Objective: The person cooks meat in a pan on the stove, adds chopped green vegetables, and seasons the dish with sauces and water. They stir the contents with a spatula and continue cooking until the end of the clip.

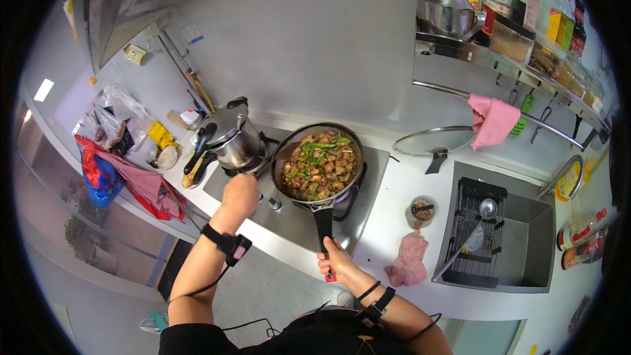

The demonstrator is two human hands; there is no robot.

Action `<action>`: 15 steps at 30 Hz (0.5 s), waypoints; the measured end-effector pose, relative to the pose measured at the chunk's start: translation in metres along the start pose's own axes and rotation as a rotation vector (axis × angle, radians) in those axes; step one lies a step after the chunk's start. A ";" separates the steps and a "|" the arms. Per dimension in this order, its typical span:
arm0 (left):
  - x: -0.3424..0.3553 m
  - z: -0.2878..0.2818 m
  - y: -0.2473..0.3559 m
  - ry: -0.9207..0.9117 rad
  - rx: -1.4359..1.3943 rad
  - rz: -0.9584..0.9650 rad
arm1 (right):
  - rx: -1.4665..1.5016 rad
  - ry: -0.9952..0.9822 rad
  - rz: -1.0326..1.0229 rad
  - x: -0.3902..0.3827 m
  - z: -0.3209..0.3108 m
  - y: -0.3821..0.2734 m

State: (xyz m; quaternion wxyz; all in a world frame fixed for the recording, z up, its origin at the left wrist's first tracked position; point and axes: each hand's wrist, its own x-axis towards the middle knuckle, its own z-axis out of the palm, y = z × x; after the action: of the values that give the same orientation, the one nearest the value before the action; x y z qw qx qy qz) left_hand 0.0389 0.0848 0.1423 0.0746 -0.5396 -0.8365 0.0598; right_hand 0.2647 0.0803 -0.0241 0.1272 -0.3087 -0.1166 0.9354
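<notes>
My right hand (336, 260) is closed round the black handle (323, 227) of a frying pan (358, 151). The pan sits on the right burner of the steel stove, full of browned chopped pieces with green pepper strips (318, 151). My left hand (241, 195) is closed in a fist above the stove's front left, close to a stove knob (275, 203). Whatever its fingers may hold is hidden behind the hand. Just beyond it a steel pressure cooker (238, 146) with a black-handled lid stands on the left burner.
Right of the stove are a glass lid (430, 141), a jar (420, 211) and a pink cloth (407, 260). A ladle (488, 209) rests across the sink (529, 243). Bottles and a steel pot (444, 10) crowd the wall shelf. Bags (102, 174) lie at the left.
</notes>
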 end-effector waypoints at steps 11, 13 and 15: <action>0.107 0.053 -0.011 0.026 -0.206 0.401 | -0.040 0.025 0.034 -0.005 0.001 0.002; 0.108 0.050 -0.011 0.030 -0.277 0.540 | -0.054 -0.006 0.027 -0.009 0.002 -0.001; 0.105 0.049 -0.008 -0.018 -0.254 0.577 | -0.083 -0.014 0.029 -0.013 0.002 -0.003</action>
State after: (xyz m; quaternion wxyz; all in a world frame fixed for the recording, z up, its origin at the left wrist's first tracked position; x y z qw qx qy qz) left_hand -0.0200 0.1765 0.1018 -0.0207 -0.7592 -0.6502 -0.0216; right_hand 0.2739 0.0791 -0.0142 0.1001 -0.3090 -0.1516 0.9336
